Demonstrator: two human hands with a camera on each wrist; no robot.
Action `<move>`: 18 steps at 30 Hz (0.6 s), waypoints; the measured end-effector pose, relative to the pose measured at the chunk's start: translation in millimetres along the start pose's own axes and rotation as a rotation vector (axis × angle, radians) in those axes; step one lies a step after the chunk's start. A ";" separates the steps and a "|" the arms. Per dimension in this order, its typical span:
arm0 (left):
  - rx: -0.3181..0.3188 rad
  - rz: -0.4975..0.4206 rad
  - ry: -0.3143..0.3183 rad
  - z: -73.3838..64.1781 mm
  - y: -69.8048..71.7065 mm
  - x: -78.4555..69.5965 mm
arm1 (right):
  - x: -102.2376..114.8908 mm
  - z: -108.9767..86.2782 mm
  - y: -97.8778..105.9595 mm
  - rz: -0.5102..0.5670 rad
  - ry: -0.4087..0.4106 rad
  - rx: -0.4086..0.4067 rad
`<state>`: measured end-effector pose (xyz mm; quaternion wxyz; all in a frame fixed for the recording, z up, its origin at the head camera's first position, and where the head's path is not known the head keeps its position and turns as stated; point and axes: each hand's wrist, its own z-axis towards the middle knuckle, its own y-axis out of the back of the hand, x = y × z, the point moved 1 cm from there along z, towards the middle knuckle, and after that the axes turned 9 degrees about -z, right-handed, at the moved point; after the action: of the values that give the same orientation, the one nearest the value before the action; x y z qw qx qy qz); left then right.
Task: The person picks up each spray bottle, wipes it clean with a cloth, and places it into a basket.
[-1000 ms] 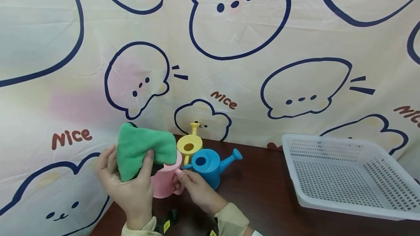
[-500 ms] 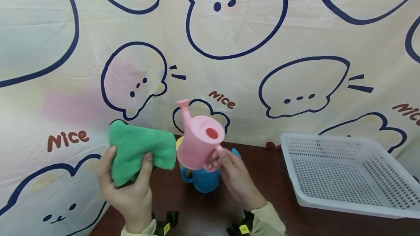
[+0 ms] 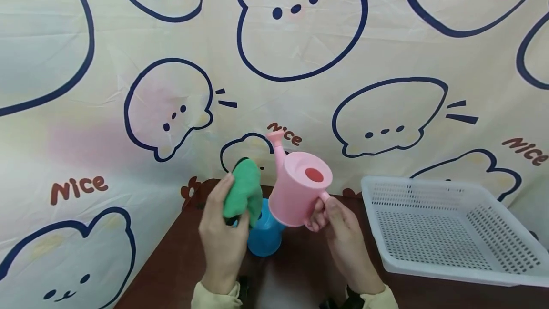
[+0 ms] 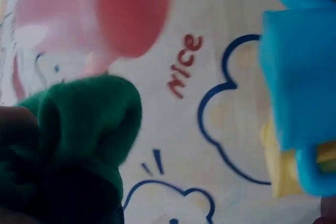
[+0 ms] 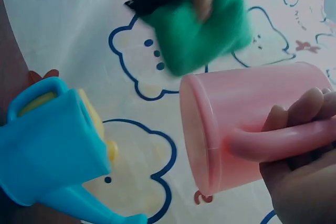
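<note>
A pink watering can (image 3: 296,194) hangs raised above the table, its spout pointing up toward the wall. My right hand (image 3: 345,237) grips it by the handle, fingers curled round, as the right wrist view shows. In my left hand (image 3: 225,232) a folded green cloth (image 3: 246,192) is pinched between thumb and fingers, just left of the pink can. Below and behind the two hands a blue watering can (image 3: 263,237) stands on the table, partly covered by the cloth and pink can. The yellow watering can (image 4: 278,174) is largely hidden behind the blue one.
A white perforated plastic basket (image 3: 386,252) sits at the right of the dark brown table (image 3: 171,271). Behind the table hangs a pale wall cloth (image 3: 300,104) printed with cartoon outlines.
My right hand has lifted the pink watering can off the table and carried it rightward. My left hand has moved right with the green cloth, toward the pink can.
</note>
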<state>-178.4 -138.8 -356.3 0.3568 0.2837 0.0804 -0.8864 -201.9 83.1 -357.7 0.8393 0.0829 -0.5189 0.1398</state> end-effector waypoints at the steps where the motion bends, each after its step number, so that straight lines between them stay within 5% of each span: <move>1: 0.033 0.015 -0.013 -1.5 -5.2 0.4 | 1.3 -1.6 -0.4 0.001 0.008 -0.002; 5: 0.118 -0.004 0.013 -6.6 -21.2 0.3 | 3.5 -5.0 -3.3 -0.012 0.050 -0.012; 9: 0.140 -0.081 0.116 -11.3 -28.4 -1.0 | 3.3 -4.2 -3.2 0.004 0.115 -0.019; 13: 0.166 -0.167 0.141 -13.6 -31.5 0.2 | 3.5 -2.5 2.7 0.028 0.165 -0.045; 18: 0.300 -0.304 0.191 -17.4 -37.9 0.3 | 5.6 -3.0 9.5 -0.024 0.146 -0.107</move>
<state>-196.5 -105.3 -373.1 0.1640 0.4006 0.0230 -0.9012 -200.1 93.8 -354.1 0.8796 0.0338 -0.4622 0.1072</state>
